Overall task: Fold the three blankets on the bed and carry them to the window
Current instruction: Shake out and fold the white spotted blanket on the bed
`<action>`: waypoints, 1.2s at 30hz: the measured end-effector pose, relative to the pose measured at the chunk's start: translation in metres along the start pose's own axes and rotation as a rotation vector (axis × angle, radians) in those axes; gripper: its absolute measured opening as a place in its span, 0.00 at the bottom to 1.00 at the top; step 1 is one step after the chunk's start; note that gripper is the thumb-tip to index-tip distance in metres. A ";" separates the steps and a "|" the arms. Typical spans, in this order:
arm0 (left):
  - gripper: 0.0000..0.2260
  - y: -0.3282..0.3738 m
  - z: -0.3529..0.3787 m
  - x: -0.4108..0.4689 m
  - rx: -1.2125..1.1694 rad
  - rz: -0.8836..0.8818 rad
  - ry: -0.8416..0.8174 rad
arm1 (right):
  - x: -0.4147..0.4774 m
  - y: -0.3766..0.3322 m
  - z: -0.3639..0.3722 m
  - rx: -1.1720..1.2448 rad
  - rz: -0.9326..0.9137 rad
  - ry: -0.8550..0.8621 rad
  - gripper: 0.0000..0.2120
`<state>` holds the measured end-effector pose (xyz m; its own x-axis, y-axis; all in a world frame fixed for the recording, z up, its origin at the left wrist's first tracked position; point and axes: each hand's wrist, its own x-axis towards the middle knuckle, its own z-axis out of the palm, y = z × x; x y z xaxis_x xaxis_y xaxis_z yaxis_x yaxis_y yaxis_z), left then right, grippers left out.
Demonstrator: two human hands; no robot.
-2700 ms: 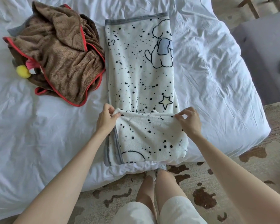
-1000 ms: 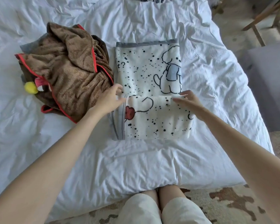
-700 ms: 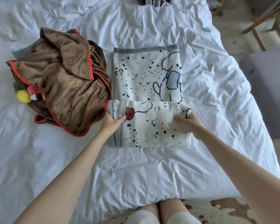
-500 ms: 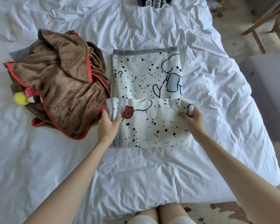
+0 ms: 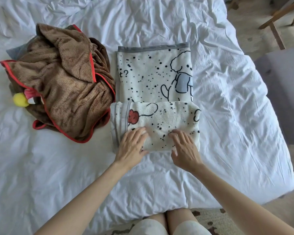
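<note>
She stands at the near edge of the bed [image 5: 227, 102] with both hands flat on the white spotted blanket [image 5: 151, 77]. The left hand [image 5: 131, 145] and right hand [image 5: 185, 148] lie side by side, fingers straight and spread, gripping nothing. They press down on the thick near fold [image 5: 161, 116], which is doubled over onto the flat far part.

As I judge it, this blanket is partly folded. It is already a narrow strip, its near end is turned up, and the far half with the grey hem is waiting to be folded in.

Just left of it, touching its edge, the brown blanket [image 5: 66, 82] with red trim sits in a loose heap, not folded at all, with a yellow pompom [image 5: 20, 99] at its left side. A grey-blue scrap [image 5: 15, 51] peeks from under the heap's far left. It may be the third blanket, but I cannot tell.

No window is in view, so none of the carrying is done. Most of the job is ahead.
</note>
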<state>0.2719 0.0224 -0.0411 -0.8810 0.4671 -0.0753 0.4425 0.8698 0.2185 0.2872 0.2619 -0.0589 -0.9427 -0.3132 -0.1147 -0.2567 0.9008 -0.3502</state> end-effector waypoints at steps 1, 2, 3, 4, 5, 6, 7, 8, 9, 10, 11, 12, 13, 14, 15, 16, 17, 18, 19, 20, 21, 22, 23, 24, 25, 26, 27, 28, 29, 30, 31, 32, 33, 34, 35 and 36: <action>0.35 -0.003 0.006 0.000 0.050 -0.015 -0.079 | 0.000 0.002 0.004 -0.038 0.018 -0.073 0.34; 0.40 -0.006 0.011 0.002 0.113 -0.024 -0.135 | 0.003 0.004 0.007 -0.077 0.026 -0.132 0.41; 0.45 -0.010 0.015 0.006 0.179 -0.026 -0.176 | 0.008 0.008 0.009 -0.112 0.028 -0.174 0.46; 0.48 -0.013 0.020 0.012 0.239 -0.028 -0.207 | 0.015 0.011 0.011 -0.141 0.030 -0.201 0.48; 0.51 -0.017 0.024 0.019 0.288 -0.033 -0.239 | 0.023 0.014 0.012 -0.171 0.033 -0.211 0.49; 0.53 -0.021 0.027 0.027 0.320 -0.043 -0.275 | 0.032 0.016 0.013 -0.197 0.035 -0.206 0.47; 0.55 -0.024 0.030 0.034 0.341 -0.054 -0.307 | 0.040 0.017 0.015 -0.210 0.035 -0.187 0.45; 0.55 -0.026 0.031 0.040 0.362 -0.062 -0.329 | 0.047 0.018 0.016 -0.210 0.034 -0.161 0.41; 0.54 -0.028 0.032 0.045 0.388 -0.067 -0.344 | 0.052 0.019 0.017 -0.202 0.033 -0.136 0.38; 0.52 -0.028 0.031 0.049 0.409 -0.066 -0.352 | 0.056 0.019 0.017 -0.194 0.030 -0.116 0.34; 0.49 -0.027 0.029 0.051 0.411 -0.057 -0.357 | 0.059 0.019 0.015 -0.178 0.026 -0.101 0.30; 0.45 -0.026 0.027 0.052 0.389 -0.041 -0.357 | 0.061 0.018 0.013 -0.147 0.022 -0.086 0.27; 0.41 -0.025 0.023 0.053 0.344 -0.023 -0.348 | 0.063 0.018 0.009 -0.105 0.018 -0.066 0.25; 0.36 -0.024 0.019 0.054 0.278 -0.010 -0.330 | 0.064 0.018 0.003 -0.063 0.018 -0.054 0.23; 0.32 -0.024 0.014 0.055 0.201 -0.005 -0.311 | 0.064 0.017 -0.003 -0.032 0.023 -0.060 0.21; 0.28 -0.025 0.008 0.056 0.128 -0.011 -0.301 | 0.064 0.016 -0.010 -0.015 0.030 -0.082 0.20; 0.26 -0.025 0.001 0.057 0.070 -0.023 -0.299 | 0.064 0.015 -0.018 -0.008 0.034 -0.110 0.19; 0.25 -0.024 -0.006 0.058 0.025 -0.033 -0.306 | 0.063 0.015 -0.025 -0.003 0.034 -0.139 0.17; 0.24 -0.023 -0.016 0.057 -0.012 -0.039 -0.323 | 0.062 0.015 -0.033 0.003 0.034 -0.174 0.16; 0.24 -0.021 -0.026 0.055 -0.048 -0.039 -0.354 | 0.059 0.015 -0.042 0.011 0.037 -0.220 0.14; 0.25 -0.019 -0.036 0.053 -0.083 -0.036 -0.404 | 0.056 0.015 -0.051 0.022 0.044 -0.286 0.12; 0.25 -0.017 -0.046 0.052 -0.118 -0.039 -0.474 | 0.053 0.015 -0.060 0.039 0.052 -0.373 0.11; 0.23 -0.015 -0.057 0.051 -0.154 -0.047 -0.558 | 0.050 0.015 -0.069 0.067 0.066 -0.470 0.11; 0.20 -0.013 -0.067 0.051 -0.183 -0.052 -0.648 | 0.048 0.015 -0.078 0.108 0.088 -0.560 0.12; 0.17 -0.011 -0.077 0.054 -0.208 -0.056 -0.731 | 0.047 0.016 -0.085 0.159 0.120 -0.635 0.13; 0.15 -0.011 -0.086 0.059 -0.232 -0.065 -0.800 | 0.047 0.017 -0.092 0.212 0.155 -0.692 0.14; 0.17 -0.011 -0.095 0.067 -0.249 -0.077 -0.848 | 0.050 0.018 -0.099 0.257 0.187 -0.726 0.16; 0.22 -0.013 -0.104 0.076 -0.250 -0.086 -0.869 | 0.055 0.021 -0.105 0.289 0.208 -0.737 0.18; 0.27 -0.015 -0.113 0.087 -0.237 -0.096 -0.865 | 0.063 0.025 -0.110 0.313 0.219 -0.727 0.20; 0.28 -0.020 -0.121 0.099 -0.215 -0.101 -0.836 | 0.073 0.030 -0.116 0.334 0.227 -0.702 0.22; 0.26 -0.025 -0.128 0.111 -0.186 -0.101 -0.788 | 0.084 0.035 -0.122 0.356 0.237 -0.668 0.23; 0.24 -0.030 -0.133 0.122 -0.149 -0.097 -0.731 | 0.097 0.041 -0.128 0.375 0.247 -0.627 0.26; 0.24 -0.036 -0.138 0.132 -0.118 -0.099 -0.666 | 0.110 0.047 -0.133 0.388 0.257 -0.576 0.28; 0.24 -0.041 -0.140 0.141 -0.102 -0.111 -0.586 | 0.124 0.052 -0.137 0.382 0.262 -0.500 0.28; 0.25 -0.047 -0.141 0.149 -0.097 -0.128 -0.488 | 0.137 0.057 -0.141 0.347 0.268 -0.390 0.26; 0.24 -0.053 -0.140 0.157 -0.097 -0.144 -0.373 | 0.148 0.060 -0.144 0.286 0.280 -0.251 0.22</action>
<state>0.0873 0.0275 0.0717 -0.8034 0.3831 -0.4558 0.2856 0.9196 0.2697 0.1014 0.3131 0.0368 -0.8776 -0.1646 -0.4503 0.1025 0.8531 -0.5116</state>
